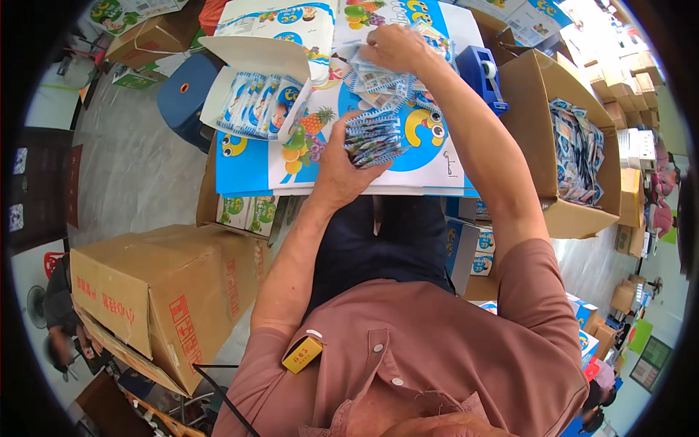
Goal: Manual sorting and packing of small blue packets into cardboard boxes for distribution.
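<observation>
My left hand (339, 175) is closed round a stack of small blue-and-white sachets (374, 138), held edge-up near the front of the printed board (291, 175). Farther back, my right hand (397, 48) has its fingers curled down on a loose pile of the same sachets (382, 86); they seem to pinch a sachet, though the fingertips are partly hidden. To the left of the stack stands a white carton (295, 116) with its flap up, holding a row of sachets (258, 102).
A blue tape dispenser (477, 76) stands at the board's right edge. Beyond it is a cardboard box (535, 124) full of sachets (579, 153). Flat printed cartons (280, 36) lie at the back left. A blue stool (186, 98) and a large cardboard box (175, 291) are on the left.
</observation>
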`<state>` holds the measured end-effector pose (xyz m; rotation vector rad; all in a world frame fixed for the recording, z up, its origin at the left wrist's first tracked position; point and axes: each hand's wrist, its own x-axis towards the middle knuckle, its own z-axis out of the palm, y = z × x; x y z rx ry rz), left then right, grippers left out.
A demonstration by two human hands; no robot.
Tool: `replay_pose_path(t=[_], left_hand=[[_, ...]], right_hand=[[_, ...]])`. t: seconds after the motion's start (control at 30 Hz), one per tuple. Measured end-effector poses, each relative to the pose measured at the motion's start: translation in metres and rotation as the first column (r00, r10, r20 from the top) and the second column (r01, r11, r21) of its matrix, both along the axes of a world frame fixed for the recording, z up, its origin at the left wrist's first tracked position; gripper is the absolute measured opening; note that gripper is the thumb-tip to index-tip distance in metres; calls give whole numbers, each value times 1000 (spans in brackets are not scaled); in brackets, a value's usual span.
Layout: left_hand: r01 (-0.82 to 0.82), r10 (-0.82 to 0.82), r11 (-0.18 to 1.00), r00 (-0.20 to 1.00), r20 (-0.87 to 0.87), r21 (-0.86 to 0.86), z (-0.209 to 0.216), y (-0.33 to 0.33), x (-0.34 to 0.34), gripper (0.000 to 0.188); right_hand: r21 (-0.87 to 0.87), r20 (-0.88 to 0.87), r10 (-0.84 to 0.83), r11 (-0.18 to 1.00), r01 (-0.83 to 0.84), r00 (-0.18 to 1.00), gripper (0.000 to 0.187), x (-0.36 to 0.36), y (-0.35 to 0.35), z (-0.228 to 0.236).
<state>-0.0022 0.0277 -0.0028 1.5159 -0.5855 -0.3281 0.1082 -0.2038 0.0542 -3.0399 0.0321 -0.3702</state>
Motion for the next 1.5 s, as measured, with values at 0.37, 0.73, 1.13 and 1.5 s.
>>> replay_pose_path(t=[0.37, 0.73, 1.13, 1.5], left_hand=[[-48, 44, 968, 999, -20, -248, 6, -3, 0, 102], [41, -41, 999, 999, 10, -8, 2, 2, -2, 94], [109, -109, 994, 994, 10, 2, -5, 9, 4, 93], [49, -47, 999, 988, 148, -11, -2, 8, 1, 92]], right_hand=[[804, -64, 250, 587, -98, 966, 25, -145, 28, -7], [41, 28, -67, 997, 66, 997, 52, -32, 32, 23], [790, 64, 86, 604, -103, 994, 17, -132, 25, 7], [873, -105, 284, 485, -48, 953, 30, -146, 21, -3]])
